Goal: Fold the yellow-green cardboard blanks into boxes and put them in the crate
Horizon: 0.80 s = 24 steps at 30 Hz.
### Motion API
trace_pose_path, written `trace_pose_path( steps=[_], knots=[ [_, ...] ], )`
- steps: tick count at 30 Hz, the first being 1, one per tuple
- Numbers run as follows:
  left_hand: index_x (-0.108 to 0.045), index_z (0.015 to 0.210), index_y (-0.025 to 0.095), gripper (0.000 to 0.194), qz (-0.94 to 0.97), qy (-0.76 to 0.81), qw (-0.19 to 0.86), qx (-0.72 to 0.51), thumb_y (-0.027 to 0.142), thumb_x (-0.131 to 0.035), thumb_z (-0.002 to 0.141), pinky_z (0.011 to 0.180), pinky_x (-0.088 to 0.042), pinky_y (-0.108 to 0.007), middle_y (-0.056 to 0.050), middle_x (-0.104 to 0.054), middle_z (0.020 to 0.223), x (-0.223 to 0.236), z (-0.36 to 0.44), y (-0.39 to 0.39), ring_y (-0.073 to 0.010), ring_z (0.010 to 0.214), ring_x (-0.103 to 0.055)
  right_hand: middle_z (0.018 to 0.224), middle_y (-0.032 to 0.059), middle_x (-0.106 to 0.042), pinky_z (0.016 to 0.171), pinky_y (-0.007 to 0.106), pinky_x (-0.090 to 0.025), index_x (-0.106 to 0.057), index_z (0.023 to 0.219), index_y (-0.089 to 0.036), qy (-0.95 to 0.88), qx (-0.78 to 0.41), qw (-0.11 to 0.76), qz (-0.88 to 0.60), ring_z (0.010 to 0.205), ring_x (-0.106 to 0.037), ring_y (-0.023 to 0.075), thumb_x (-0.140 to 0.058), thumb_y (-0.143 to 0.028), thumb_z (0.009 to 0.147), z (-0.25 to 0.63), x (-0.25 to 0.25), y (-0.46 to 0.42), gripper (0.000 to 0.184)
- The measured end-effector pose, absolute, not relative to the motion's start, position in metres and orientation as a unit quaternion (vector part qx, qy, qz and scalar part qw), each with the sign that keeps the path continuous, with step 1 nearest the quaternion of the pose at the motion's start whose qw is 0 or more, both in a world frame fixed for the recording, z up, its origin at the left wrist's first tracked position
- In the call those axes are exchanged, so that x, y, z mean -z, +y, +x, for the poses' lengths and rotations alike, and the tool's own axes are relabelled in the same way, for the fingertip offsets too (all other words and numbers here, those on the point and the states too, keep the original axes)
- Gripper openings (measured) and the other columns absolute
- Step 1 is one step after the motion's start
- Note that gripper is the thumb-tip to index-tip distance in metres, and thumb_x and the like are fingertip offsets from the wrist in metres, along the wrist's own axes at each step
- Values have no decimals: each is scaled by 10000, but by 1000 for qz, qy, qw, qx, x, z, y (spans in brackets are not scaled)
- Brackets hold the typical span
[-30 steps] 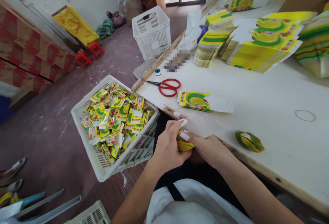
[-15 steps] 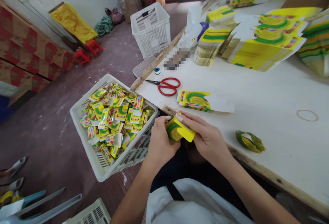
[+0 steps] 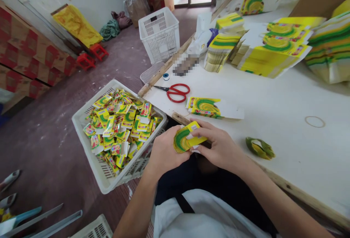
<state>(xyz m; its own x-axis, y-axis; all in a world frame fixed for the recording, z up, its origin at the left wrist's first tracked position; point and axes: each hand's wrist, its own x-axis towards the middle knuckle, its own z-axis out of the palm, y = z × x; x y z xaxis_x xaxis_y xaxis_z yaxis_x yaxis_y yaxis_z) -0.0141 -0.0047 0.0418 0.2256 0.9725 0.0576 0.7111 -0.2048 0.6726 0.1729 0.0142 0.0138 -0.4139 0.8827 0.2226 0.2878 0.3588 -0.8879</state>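
Between my hands, just off the table's edge, is a small yellow and green printed carton [image 3: 182, 139]. My left hand [image 3: 164, 153] is wrapped around the carton's left side, its fingers partly hidden. At the other end, my right hand [image 3: 218, 145] pinches the carton's flap between thumb and fingers. On the table ahead lies a flat unfolded carton [image 3: 204, 107] with its white inner side partly showing. To the left stands a white plastic crate [image 3: 105, 185] heaped with small yellow cartons [image 3: 120, 125].
Red-handled scissors [image 3: 177, 93] and a small spool [image 3: 166, 76] lie near the wooden edge. Stacks of flat cartons [image 3: 276, 55] stand at the back right. A green peel [image 3: 259, 148] and a rubber band [image 3: 315, 121] rest on the right. Another white crate [image 3: 160, 35] is on the floor.
The carton has turned so its printed face points up. The yellow flap that stuck out toward me is now folded against the carton's end under my right fingers.
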Motion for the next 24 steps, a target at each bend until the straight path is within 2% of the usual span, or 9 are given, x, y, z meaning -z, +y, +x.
trace_pose_path(
  steps=[3, 5, 8, 10, 11, 13, 17, 21, 24],
  knots=[
    [-569, 1144, 193, 552, 645, 589, 333, -356, 299, -797, 653, 842, -572, -362, -70, -716, 1040, -33, -22, 2, -244, 929, -705, 1410, 150, -576, 1029, 475, -505, -501, 1332, -238, -676, -447, 425, -403, 1254, -603, 291, -671, -223, 775, 168, -10, 18, 583],
    [-503, 1213, 190, 630, 524, 611, 328, -495, 430, -782, 701, 933, -552, -378, -118, -677, 1164, -25, -36, 11, -260, 1070, -681, 1408, 155, -574, 966, 477, -544, -317, 1461, -244, -657, -423, 445, -437, 1152, -661, 278, -664, -250, 781, 176, -8, 31, 764],
    [-319, 1385, 209, 925, 373, 652, 205, -628, 552, -795, 670, 1191, -316, -428, -203, -341, 1554, -17, -60, 24, -293, 1480, -313, 1202, 136, -690, 930, 518, -535, -432, 1389, -202, -661, -271, 403, -572, 1055, -671, 306, -610, -183, 779, 195, -3, 61, 635],
    [-221, 1441, 222, 1044, 364, 667, 178, -626, 534, -826, 650, 1244, -158, -433, -200, -107, 1644, -11, -69, 27, -275, 1544, -85, 1097, 152, -712, 895, 536, -524, -540, 1286, -159, -678, -186, 308, -641, 1012, -653, 345, -594, -135, 762, 204, 3, 77, 528],
    [-203, 1449, 228, 1054, 377, 667, 189, -615, 513, -834, 654, 1247, -142, -436, -199, -78, 1649, -8, -70, 26, -271, 1546, -66, 1069, 163, -709, 880, 528, -520, -578, 1230, -144, -688, -155, 262, -658, 996, -644, 354, -583, -114, 758, 206, 6, 83, 473],
    [-240, 1430, 243, 980, 404, 651, 245, -594, 477, -830, 682, 1225, -235, -449, -202, -188, 1625, -1, -64, 23, -280, 1527, -182, 1039, 176, -691, 860, 491, -513, -612, 1142, -132, -705, -111, 207, -669, 968, -631, 348, -559, -86, 761, 204, 13, 87, 387],
    [-394, 1325, 247, 767, 410, 621, 332, -581, 452, -809, 713, 1082, -458, -429, -176, -491, 1447, 11, -41, 16, -290, 1366, -486, 1008, 176, -650, 797, 438, -500, -572, 1092, -143, -695, -78, 212, -682, 919, -614, 334, -571, -100, 740, 195, 21, 84, 354],
    [-474, 1249, 227, 645, 413, 605, 368, -572, 420, -798, 725, 993, -513, -419, -151, -605, 1306, 11, -25, 10, -274, 1224, -597, 1023, 176, -642, 762, 441, -506, -505, 1107, -160, -667, -109, 244, -696, 910, -620, 332, -592, -109, 687, 199, 22, 84, 432],
    [-514, 1202, 219, 613, 407, 578, 433, -559, 420, -818, 710, 970, -521, -426, -146, -643, 1249, 7, -18, 5, -272, 1176, -623, 925, 88, -656, 714, 411, -523, -468, 1100, -207, -632, -183, 327, -678, 797, -635, 264, -598, -124, 669, 202, 16, 82, 458]
  ],
)
